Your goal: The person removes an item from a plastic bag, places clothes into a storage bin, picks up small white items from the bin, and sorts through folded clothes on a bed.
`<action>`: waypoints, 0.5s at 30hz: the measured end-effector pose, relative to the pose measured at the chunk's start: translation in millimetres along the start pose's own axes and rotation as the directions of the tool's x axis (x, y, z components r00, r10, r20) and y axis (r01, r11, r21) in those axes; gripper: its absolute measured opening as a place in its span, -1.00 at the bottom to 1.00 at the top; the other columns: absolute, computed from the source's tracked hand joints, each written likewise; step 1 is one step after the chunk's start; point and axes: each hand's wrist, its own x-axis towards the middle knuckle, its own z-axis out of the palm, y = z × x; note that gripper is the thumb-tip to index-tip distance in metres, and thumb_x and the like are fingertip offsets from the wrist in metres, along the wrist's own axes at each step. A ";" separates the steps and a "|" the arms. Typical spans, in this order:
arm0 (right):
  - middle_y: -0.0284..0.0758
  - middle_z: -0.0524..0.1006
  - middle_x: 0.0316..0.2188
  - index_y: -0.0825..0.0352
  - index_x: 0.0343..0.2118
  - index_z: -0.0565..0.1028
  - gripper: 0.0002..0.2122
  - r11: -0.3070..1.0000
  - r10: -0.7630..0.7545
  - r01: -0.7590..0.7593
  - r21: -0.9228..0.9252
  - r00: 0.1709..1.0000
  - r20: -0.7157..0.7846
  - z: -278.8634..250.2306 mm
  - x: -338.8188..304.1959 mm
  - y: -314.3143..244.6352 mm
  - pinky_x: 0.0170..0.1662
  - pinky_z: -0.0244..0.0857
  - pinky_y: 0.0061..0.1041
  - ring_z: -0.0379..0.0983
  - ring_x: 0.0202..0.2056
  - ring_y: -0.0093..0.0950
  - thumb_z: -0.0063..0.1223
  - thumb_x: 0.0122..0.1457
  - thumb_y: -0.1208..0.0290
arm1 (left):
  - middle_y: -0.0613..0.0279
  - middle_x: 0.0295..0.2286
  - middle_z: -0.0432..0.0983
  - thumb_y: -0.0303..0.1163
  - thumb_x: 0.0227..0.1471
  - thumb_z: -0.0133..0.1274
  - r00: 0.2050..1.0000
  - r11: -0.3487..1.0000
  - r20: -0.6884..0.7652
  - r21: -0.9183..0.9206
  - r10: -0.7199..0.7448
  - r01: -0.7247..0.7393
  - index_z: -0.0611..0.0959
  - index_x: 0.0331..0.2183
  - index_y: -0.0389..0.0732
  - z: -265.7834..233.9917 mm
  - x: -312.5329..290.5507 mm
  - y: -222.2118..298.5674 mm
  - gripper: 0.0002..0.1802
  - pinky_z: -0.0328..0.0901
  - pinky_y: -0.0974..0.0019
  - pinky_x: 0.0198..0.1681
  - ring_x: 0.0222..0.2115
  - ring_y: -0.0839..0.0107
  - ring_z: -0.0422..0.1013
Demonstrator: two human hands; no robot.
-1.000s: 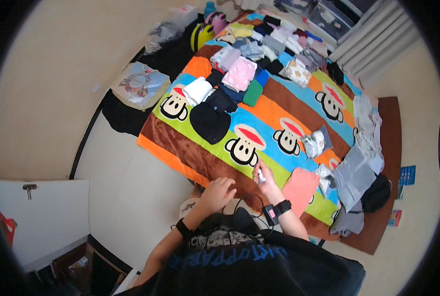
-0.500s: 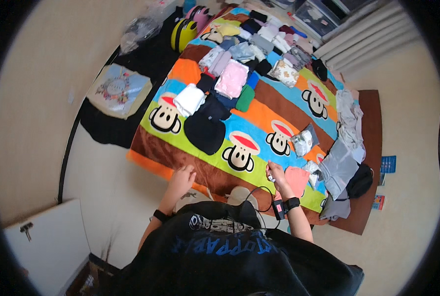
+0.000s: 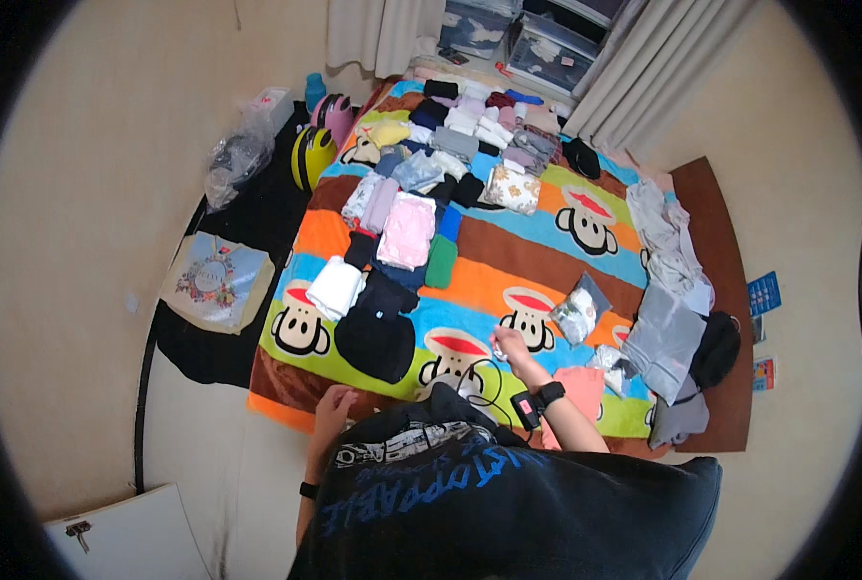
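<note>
My left hand (image 3: 332,410) hovers at the near edge of the bed's striped monkey-print blanket (image 3: 508,240), fingers apart and nothing in them. Over the blanket, my right hand (image 3: 512,349) is closed around a small pale object (image 3: 499,354) too small to make out. A black cable loops beside that wrist, which carries a dark strapped device (image 3: 528,410). A salmon-pink cloth (image 3: 578,389) lies by my right forearm. Beyond it are a clear bag with patterned contents (image 3: 580,311) and a smaller clear packet (image 3: 609,367). Ahead of my left hand lie black folded clothing (image 3: 375,340) and a white folded cloth (image 3: 335,288).
Several folded clothes, including a pink one (image 3: 407,232), cover the bed's far left part. Grey garments (image 3: 665,329) lie along the brown headboard (image 3: 716,290). Yellow (image 3: 313,158) and pink cases stand at the left, near a floral bag (image 3: 216,282) on a black mat.
The view has shifted, showing more of the curtains and window side. My right hand has moved farther over the blanket, away from the salmon-pink cloth. My left hand still holds nothing.
</note>
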 end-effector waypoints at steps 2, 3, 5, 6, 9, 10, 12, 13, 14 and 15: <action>-0.50 0.31 -0.72 0.28 -0.60 0.38 -0.69 0.991 -0.112 0.112 -0.070 0.994 0.008 7.4 28.7 -25.0 -0.64 0.02 -0.69 0.17 -0.68 -0.69 -0.23 0.19 0.20 | 0.20 -0.24 0.40 -0.27 0.10 -0.14 0.987 0.974 0.121 -0.187 -0.105 0.126 0.38 -0.16 -0.24 27.0 25.2 37.3 -0.69 0.27 0.39 -0.21 -0.23 0.42 0.36; -0.50 0.31 -0.71 0.28 -0.59 0.38 -0.68 0.981 -0.176 0.180 -0.073 0.982 0.063 17.9 41.0 -45.6 -0.63 0.04 -0.71 0.18 -0.67 -0.70 -0.23 0.19 0.18 | 0.17 -0.18 0.36 -0.22 0.10 -0.16 0.982 0.961 0.157 -0.241 -0.102 0.138 0.34 -0.11 -0.21 37.9 34.6 62.3 -0.64 0.26 0.32 -0.17 -0.16 0.40 0.32; -0.51 0.30 -0.72 0.29 -0.59 0.37 -0.67 0.901 -0.381 0.409 -0.145 0.906 0.186 40.8 50.0 -101.1 -0.60 0.11 -0.68 0.23 -0.65 -0.69 -0.25 0.20 0.17 | 0.16 -0.09 0.29 -0.11 0.12 -0.23 0.984 0.943 0.155 -0.306 -0.086 0.131 0.31 -0.07 -0.19 66.3 53.4 119.2 -0.57 0.25 0.27 -0.16 -0.11 0.36 0.28; -0.47 0.31 -0.73 0.30 -0.60 0.36 -0.68 0.855 -0.445 0.489 -0.174 0.864 0.236 52.3 57.0 -114.7 -0.59 0.13 -0.64 0.25 -0.65 -0.65 -0.24 0.20 0.21 | 0.16 -0.09 0.29 -0.11 0.12 -0.23 0.984 0.948 0.154 -0.290 -0.088 0.131 0.31 -0.07 -0.19 78.6 64.8 142.2 -0.57 0.25 0.27 -0.16 -0.11 0.36 0.28; -0.22 0.33 -0.71 0.39 -0.57 0.32 -0.77 0.679 -0.639 0.696 -0.235 0.717 0.278 80.1 43.5 -139.6 -0.55 0.16 -0.45 0.30 -0.65 -0.37 -0.19 0.15 0.36 | 0.17 -0.03 0.20 -0.01 0.13 -0.35 0.955 0.712 0.262 -0.643 -0.141 0.282 0.27 -0.04 -0.19 118.5 95.2 177.9 -0.49 0.23 0.13 -0.12 -0.05 0.27 0.20; -0.18 0.35 -0.67 0.38 -0.56 0.32 -0.79 0.630 -0.682 0.729 -0.268 0.685 0.258 84.4 43.7 -135.0 -0.53 0.17 -0.40 0.31 -0.61 -0.28 -0.19 0.13 0.37 | 0.15 -0.03 0.21 -0.01 0.14 -0.40 0.947 0.617 0.296 -0.724 -0.126 0.309 0.27 -0.03 -0.18 131.0 106.0 185.2 -0.48 0.18 0.12 -0.06 -0.03 0.25 0.19; -0.11 0.35 -0.57 0.38 -0.52 0.31 -0.84 0.488 -0.778 0.784 -0.384 0.590 0.216 96.0 45.7 -123.6 -0.47 0.18 -0.28 0.29 -0.48 -0.09 -0.17 0.10 0.40 | 0.13 -0.03 0.21 -0.01 0.15 -0.45 0.938 0.513 0.325 -0.788 -0.122 0.340 0.27 -0.01 -0.17 148.5 122.0 188.8 -0.47 0.13 0.11 0.00 -0.01 0.24 0.17; -0.11 0.35 -0.57 0.38 -0.52 0.31 -0.84 0.495 -0.773 0.778 -0.387 0.598 0.213 94.6 43.6 -120.5 -0.47 0.18 -0.28 0.29 -0.48 -0.09 -0.17 0.10 0.40 | 0.12 -0.07 0.26 0.09 -0.02 -0.22 0.951 0.445 0.305 -0.846 -0.050 0.295 0.32 -0.03 -0.08 156.4 128.8 186.7 -0.41 0.12 0.24 0.00 -0.04 0.25 0.21; -0.14 0.34 -0.56 0.36 -0.52 0.31 -0.85 0.494 -0.767 0.754 -0.432 0.612 0.191 93.2 40.3 -116.9 -0.47 0.19 -0.30 0.30 -0.46 -0.13 -0.15 0.09 0.40 | 0.11 -0.11 0.32 0.19 -0.18 0.01 0.961 0.370 0.276 -0.895 0.018 0.250 0.37 -0.05 0.02 160.7 131.8 180.4 -0.31 0.11 0.36 0.00 -0.07 0.27 0.25; -0.17 0.32 -0.54 0.35 -0.53 0.31 -0.86 0.491 -0.763 0.729 -0.476 0.624 0.168 92.7 36.6 -114.6 -0.46 0.20 -0.31 0.31 -0.44 -0.18 -0.13 0.07 0.40 | 0.11 -0.11 0.32 0.19 -0.18 0.01 0.959 0.368 0.282 -0.893 0.013 0.257 0.37 -0.05 0.02 161.9 133.2 172.1 -0.31 0.11 0.36 0.00 -0.07 0.27 0.25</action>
